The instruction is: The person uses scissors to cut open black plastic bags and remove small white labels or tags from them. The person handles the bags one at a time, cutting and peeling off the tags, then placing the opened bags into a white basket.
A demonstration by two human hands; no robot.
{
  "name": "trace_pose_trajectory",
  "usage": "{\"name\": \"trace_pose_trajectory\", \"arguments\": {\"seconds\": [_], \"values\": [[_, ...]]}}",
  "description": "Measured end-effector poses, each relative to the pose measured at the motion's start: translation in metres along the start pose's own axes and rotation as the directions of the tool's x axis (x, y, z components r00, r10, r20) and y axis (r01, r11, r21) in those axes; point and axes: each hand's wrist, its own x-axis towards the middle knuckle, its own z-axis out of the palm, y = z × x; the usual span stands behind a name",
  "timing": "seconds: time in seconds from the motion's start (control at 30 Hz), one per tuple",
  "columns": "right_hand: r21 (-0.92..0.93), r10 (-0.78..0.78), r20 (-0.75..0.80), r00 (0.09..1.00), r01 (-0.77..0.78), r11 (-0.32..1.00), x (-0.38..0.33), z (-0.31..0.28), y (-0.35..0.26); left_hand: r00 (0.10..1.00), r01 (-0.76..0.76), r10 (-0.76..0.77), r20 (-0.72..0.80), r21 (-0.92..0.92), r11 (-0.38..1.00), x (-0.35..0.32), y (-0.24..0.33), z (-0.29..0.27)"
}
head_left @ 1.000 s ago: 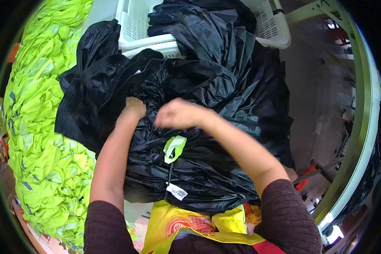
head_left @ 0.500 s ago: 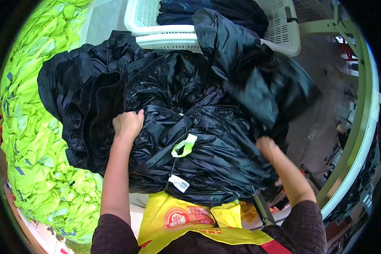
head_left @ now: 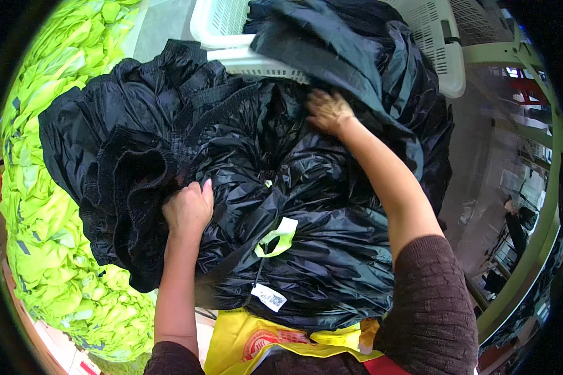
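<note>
A heap of shiny black garments (head_left: 313, 237) with ribbed elastic bands spreads across the space before me. My left hand (head_left: 189, 206) is closed on a fold of a black garment, beside a ribbed elastic opening (head_left: 141, 172). Higher up, my right hand (head_left: 329, 112) reaches across with its fingers apart, somewhat blurred, against the black fabric. Just beyond it, a loose black flap (head_left: 319, 47) is raised and smeared by motion. A neon green strip (head_left: 278, 237) and a white tag (head_left: 269, 297) lie on the nearer part of the heap.
Bright yellow-green garments (head_left: 44, 206) are piled along the left. A white plastic basket (head_left: 441, 47) holding dark fabric stands at the far side, partly covered by the black flap. A curved pale metal frame (head_left: 532, 262) runs along the right. My yellow apron (head_left: 231, 340) touches the near edge.
My right hand has moved from the right side up and inward across the heap. The loose black flap has swung left and away, over the basket. My left hand keeps its hold.
</note>
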Motion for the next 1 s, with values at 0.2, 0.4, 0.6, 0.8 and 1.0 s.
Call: {"name": "trace_pose_trajectory", "arguments": {"seconds": [0.2, 0.4, 0.6, 0.8, 1.0], "values": [[-0.007, 0.149, 0.712, 0.687, -0.205, 0.979, -0.093, 0.006, 0.022, 0.998, 0.053, -0.052, 0.030, -0.034, 0.998, -0.006, -0.005, -0.001], [0.598, -0.110, 0.800, 0.590, -0.767, 0.233, -0.350, -0.040, -0.033, 0.979, 0.193, -0.176, 0.101, -0.194, 0.962, -0.018, -0.006, -0.003], [0.594, 0.327, 0.603, 0.727, -0.683, 0.425, -0.383, -0.040, -0.056, 0.984, -0.016, -0.039, -0.174, -0.302, 0.953, -0.029, -0.015, 0.023], [0.701, 0.476, -0.250, 0.843, -0.182, 0.690, -0.163, -0.083, -0.004, 0.953, -0.175, 0.102, -0.284, -0.245, 0.953, -0.031, -0.015, 0.022], [0.760, 0.078, -0.300, 0.951, 0.189, 0.622, -0.056, -0.099, -0.093, 0.960, -0.165, 0.115, -0.254, -0.185, 0.969, -0.039, -0.007, 0.005]]}}
